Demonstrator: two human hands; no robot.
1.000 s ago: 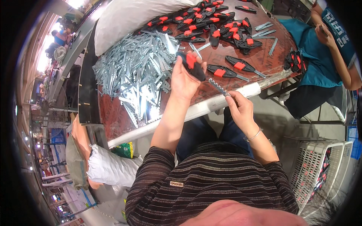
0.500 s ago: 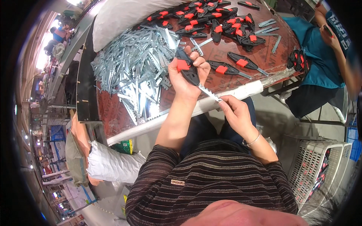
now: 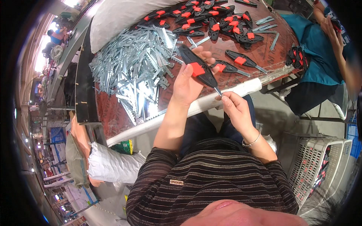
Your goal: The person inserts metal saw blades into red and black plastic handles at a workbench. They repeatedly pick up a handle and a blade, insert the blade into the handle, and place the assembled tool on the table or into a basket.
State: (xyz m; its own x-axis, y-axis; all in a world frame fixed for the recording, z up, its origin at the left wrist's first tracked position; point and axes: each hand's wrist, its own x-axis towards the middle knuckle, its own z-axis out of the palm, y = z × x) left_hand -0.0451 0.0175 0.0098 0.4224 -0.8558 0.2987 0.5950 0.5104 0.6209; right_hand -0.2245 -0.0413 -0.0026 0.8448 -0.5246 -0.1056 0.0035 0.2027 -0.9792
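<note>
I have one black handle with an orange button (image 3: 198, 69) gripped in my left hand (image 3: 186, 84), fingers closed around it, raised over the near table edge. A thin metal strip (image 3: 218, 91) sticks out of its lower end; my right hand (image 3: 233, 109) pinches that tip between thumb and fingers. Two more finished handles (image 3: 233, 62) lie just beyond. Farther off sits a heap of black-and-orange handles (image 3: 211, 19), too many to count. Left lies a big pile of metal strips (image 3: 132, 67). One other person (image 3: 324, 49) sits at right.
</note>
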